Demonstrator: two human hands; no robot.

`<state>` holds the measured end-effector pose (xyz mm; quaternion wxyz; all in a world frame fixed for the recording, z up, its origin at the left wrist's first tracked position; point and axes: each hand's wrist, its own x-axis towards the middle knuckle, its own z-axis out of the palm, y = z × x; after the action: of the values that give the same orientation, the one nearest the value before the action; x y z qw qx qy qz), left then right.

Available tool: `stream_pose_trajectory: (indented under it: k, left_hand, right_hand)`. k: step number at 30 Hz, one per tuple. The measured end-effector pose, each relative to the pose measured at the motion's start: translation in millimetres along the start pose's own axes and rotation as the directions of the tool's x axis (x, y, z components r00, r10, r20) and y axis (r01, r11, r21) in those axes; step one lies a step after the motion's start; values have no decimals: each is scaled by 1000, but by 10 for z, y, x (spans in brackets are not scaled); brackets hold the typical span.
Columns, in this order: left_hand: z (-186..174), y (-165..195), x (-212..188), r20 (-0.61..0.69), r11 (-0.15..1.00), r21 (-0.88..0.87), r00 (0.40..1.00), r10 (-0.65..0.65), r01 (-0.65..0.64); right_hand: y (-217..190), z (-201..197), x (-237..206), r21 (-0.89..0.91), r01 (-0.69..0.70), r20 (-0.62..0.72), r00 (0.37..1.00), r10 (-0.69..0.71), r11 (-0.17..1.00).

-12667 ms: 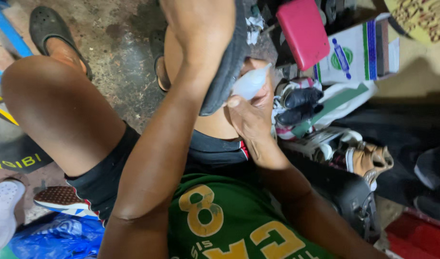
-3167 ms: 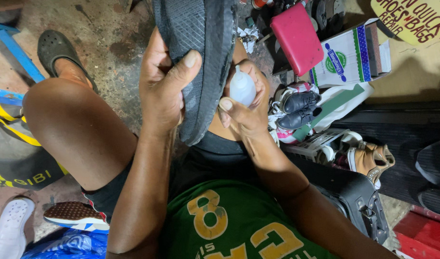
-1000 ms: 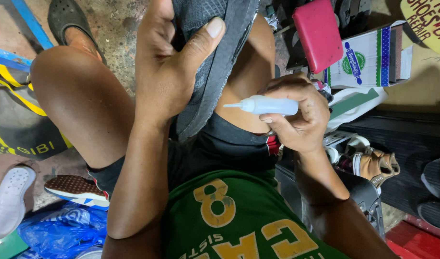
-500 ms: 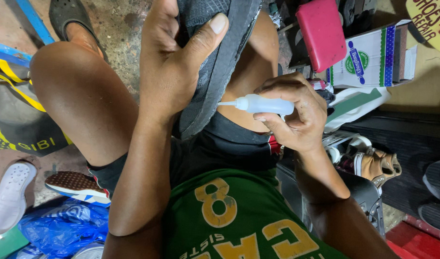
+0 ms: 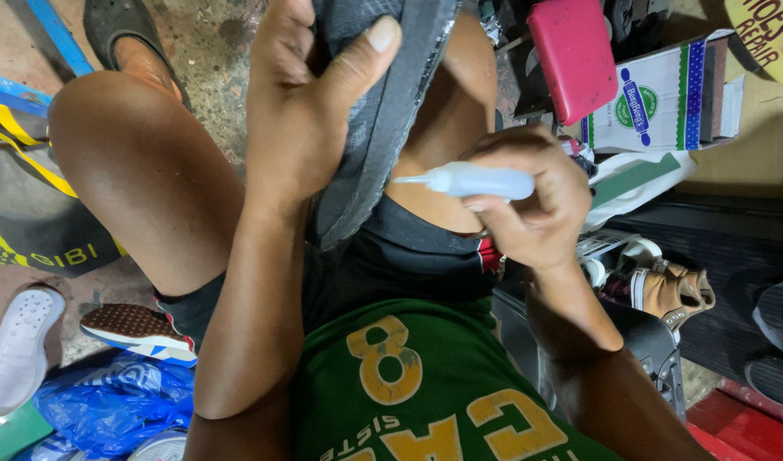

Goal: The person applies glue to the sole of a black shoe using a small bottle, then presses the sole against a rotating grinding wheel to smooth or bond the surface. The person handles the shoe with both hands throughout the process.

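Observation:
My left hand grips a dark grey shoe held upright over my lap, thumb pressed across its sole near the top. My right hand holds a small pale squeeze bottle level, its thin nozzle pointing left and touching the shoe's edge where sole meets upper. The toe of the shoe runs out of view at the top. I sit with bare knees apart, in a green jersey and black shorts.
A pink case and a white printed carton lie at the upper right. Sandals and other shoes crowd the right side. At lower left are a white sole, a brown-soled shoe and a blue plastic bag.
Over the last second the bottle's nozzle has shifted slightly left against the shoe's edge. Earlier my right hand held the bottle upright beside the shoe; now it lies level.

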<state>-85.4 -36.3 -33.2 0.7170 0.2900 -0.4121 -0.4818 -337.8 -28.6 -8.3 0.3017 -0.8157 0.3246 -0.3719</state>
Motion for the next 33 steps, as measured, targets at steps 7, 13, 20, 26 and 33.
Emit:
stream_pose_trajectory:
  k: [7,13,20,26,33]
  left_hand:
    - [-9,-25,137,-59,885,-408,960,-272,226]
    - [24,-16,76,51,754,-610,962,-270,244]
    - [29,-183,64,-225,930,-362,962,-157,67]
    - [89,-307,-24,-334,991,-129,943,2,-48]
    - [9,-295,27,-337,990,-137,941,-29,-18]
  right_hand:
    - [124,297,95,755,-170,-39,952,302,634]
    - [56,600,329,793,-165,-39,947,319,586]
    - [36,737,484,739,-204,-83,919,386,642]
    - [100,752,503,696,-229,-46,931,361,680]
    - [56,709,597,485,-233,22,967,254,843]
